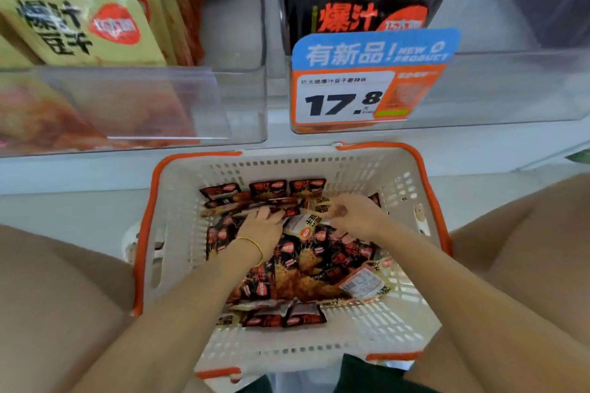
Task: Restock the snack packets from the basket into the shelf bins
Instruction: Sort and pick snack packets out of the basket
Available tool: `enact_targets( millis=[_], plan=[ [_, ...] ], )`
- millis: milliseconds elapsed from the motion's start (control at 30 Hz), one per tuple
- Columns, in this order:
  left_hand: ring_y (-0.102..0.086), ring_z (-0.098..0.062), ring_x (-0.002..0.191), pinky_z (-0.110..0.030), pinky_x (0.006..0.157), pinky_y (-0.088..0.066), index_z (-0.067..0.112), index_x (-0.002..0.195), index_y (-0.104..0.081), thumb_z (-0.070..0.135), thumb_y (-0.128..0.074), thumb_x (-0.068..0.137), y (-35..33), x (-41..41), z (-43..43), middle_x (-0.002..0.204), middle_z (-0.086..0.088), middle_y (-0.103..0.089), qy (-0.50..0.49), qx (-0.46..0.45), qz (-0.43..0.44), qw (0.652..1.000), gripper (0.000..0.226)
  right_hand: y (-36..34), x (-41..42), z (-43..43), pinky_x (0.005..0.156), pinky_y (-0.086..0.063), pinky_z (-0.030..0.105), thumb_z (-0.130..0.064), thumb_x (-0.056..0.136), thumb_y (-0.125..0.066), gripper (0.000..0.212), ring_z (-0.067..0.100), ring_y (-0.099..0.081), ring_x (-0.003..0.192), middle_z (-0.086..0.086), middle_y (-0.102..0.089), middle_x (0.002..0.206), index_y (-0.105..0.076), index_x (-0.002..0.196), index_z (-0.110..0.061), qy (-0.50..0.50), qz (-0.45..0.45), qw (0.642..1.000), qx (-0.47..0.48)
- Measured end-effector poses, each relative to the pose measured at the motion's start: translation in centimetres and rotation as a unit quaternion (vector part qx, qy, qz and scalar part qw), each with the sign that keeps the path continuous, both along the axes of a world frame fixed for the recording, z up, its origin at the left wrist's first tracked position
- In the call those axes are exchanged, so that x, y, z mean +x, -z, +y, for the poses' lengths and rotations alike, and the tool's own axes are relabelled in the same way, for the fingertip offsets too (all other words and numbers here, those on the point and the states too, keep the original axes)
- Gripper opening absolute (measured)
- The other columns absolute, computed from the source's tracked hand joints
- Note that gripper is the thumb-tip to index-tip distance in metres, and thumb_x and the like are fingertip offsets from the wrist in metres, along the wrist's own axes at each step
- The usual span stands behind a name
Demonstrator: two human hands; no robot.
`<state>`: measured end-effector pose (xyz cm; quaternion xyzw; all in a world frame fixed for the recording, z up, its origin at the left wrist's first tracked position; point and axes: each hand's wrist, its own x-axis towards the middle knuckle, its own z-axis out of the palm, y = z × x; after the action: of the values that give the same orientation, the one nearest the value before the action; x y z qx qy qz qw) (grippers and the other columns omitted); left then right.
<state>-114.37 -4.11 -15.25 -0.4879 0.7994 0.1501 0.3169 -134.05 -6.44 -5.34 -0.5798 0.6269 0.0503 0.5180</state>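
**shelfwatcher:** what's on your feed right now?

**me:** Looking straight down into the basket [178, 220], white plastic with orange handles, sitting between the person's knees in front of the shelf. It's full of snack packets [297, 268], mostly black and red ones in a loose heap, plus a few pale yellow ones near the far right side.

**shelfwatcher:** hands?

**me:** Both are in the basket. Left hand [260, 228] lies palm down on the black packets toward the far side, fingers flat and reaching forward, not closed around anything I can make out. There's a thin gold bracelet [253, 249] on that wrist. Right hand [352, 215] is pinching a pale yellow packet [322, 202] between thumb and fingers, just above the pile.

**shelfwatcher:** and the bins?

**me:** Two clear shelf bins above. The left bin [159, 99] holds yellow packs, the right bin [510, 89] has black packs behind a price tag [348, 99] reading 17.8.
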Motion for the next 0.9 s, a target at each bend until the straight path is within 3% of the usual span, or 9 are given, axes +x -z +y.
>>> enact_targets(
  millis=[167, 267, 333, 400, 533, 600, 700, 800, 900],
  plan=[
    [-0.042, -0.028, 0.118, -0.038, 0.099, -0.041, 0.008, 0.136, -0.046, 0.002, -0.048, 0.088, -2.9, 0.2, -1.0, 0.145, -0.003, -0.036, -0.076, -0.051, 0.158, 0.983, 0.047, -0.7, -0.2, 0.0, 0.069, -0.050, 0.024, -0.010, 0.095, -0.049, 0.018, 0.019, -0.059, 0.084, 0.012, -0.061, 0.113, -0.059, 0.107, 0.000, 0.006, 0.017, 0.997, -0.071],
    [-0.055, -0.020, 0.101, -0.035, 0.091, -0.044, 0.004, 0.102, -0.064, 0.000, -0.048, 0.085, -7.2, 0.1, -1.4, 0.112, -0.008, -0.056, -0.124, -0.060, 0.311, 0.940, 0.024, -1.5, -0.6, -0.1, 0.082, -0.042, 0.030, -0.016, 0.098, -0.045, 0.029, 0.030, -0.059, 0.102, 0.020, -0.063, 0.113, -0.060, 0.110, 0.006, 0.010, 0.019, 0.994, -0.103],
    [-0.055, -0.004, 0.078, -0.032, 0.075, -0.046, 0.010, 0.072, -0.056, -0.003, -0.048, 0.081, -10.6, -0.4, -1.1, 0.086, -0.004, -0.056, -0.161, -0.070, 0.406, 0.897, 0.018, -2.4, -0.9, -0.1, 0.089, -0.040, 0.031, -0.019, 0.100, -0.042, 0.030, 0.027, -0.056, 0.110, 0.014, -0.062, 0.119, -0.060, 0.117, -0.002, 0.028, -0.011, 0.995, -0.098],
    [-0.053, 0.002, 0.071, -0.025, 0.066, -0.042, 0.017, 0.063, -0.039, -0.005, -0.044, 0.078, -13.7, -1.2, -0.4, 0.078, 0.000, -0.057, -0.219, -0.043, 0.496, 0.839, 0.027, -3.6, -1.3, 0.1, 0.101, -0.040, 0.035, -0.021, 0.100, -0.041, 0.031, 0.021, -0.052, 0.116, 0.006, -0.058, 0.128, -0.058, 0.125, -0.014, 0.055, -0.065, 0.994, -0.069],
    [-0.057, -0.023, 0.079, -0.027, 0.071, -0.043, 0.015, 0.065, -0.038, 0.003, -0.037, 0.064, -18.2, -2.9, 0.5, 0.073, -0.006, -0.061, -0.276, 0.036, 0.662, 0.696, 0.012, -6.9, -2.4, 1.0, 0.106, -0.039, 0.038, -0.024, 0.095, -0.050, 0.032, 0.015, -0.055, 0.119, 0.000, -0.061, 0.125, -0.056, 0.126, -0.020, 0.053, -0.205, 0.977, 0.013],
    [-0.055, -0.026, 0.077, -0.036, 0.072, -0.042, 0.017, 0.066, -0.042, 0.009, -0.042, 0.063, -20.1, -3.4, 0.6, 0.072, -0.012, -0.060, -0.263, 0.042, 0.701, 0.662, 0.009, -8.7, -3.2, 1.6, 0.104, -0.041, 0.035, -0.025, 0.093, -0.053, 0.033, 0.015, -0.059, 0.114, 0.001, -0.065, 0.120, -0.057, 0.125, -0.018, 0.055, -0.284, 0.956, 0.049],
    [-0.054, -0.025, 0.077, -0.033, 0.068, -0.041, 0.016, 0.072, -0.042, 0.010, -0.046, 0.059, -22.7, -4.0, 0.9, 0.073, -0.008, -0.061, -0.226, 0.057, 0.722, 0.652, 0.015, -11.2, -4.6, 2.2, 0.087, -0.047, 0.028, -0.015, 0.088, -0.061, 0.027, 0.012, -0.062, 0.092, -0.002, -0.068, 0.100, -0.062, 0.116, -0.012, 0.051, -0.353, 0.933, 0.039],
    [-0.056, -0.014, 0.079, -0.024, 0.067, -0.041, 0.010, 0.074, -0.039, -0.007, -0.040, 0.059, -24.9, -4.6, 1.0, 0.078, -0.006, -0.062, -0.188, 0.065, 0.712, 0.674, 0.023, -13.0, -5.9, 2.8, 0.086, -0.042, 0.041, -0.021, 0.073, -0.071, 0.046, 0.025, -0.057, 0.095, 0.014, -0.062, 0.104, -0.060, 0.112, 0.001, 0.033, -0.374, 0.927, 0.002],
    [-0.061, -0.010, 0.084, -0.018, 0.072, -0.045, 0.010, 0.081, -0.044, -0.012, -0.041, 0.066, -27.8, -5.3, 1.4, 0.094, -0.008, -0.064, -0.133, 0.064, 0.705, 0.694, 0.026, -15.8, -7.7, 3.0, 0.073, -0.052, 0.026, -0.009, 0.070, -0.073, 0.031, 0.015, -0.063, 0.078, 0.009, -0.066, 0.088, -0.062, 0.097, 0.001, 0.015, -0.395, 0.918, -0.035]
  ],
)
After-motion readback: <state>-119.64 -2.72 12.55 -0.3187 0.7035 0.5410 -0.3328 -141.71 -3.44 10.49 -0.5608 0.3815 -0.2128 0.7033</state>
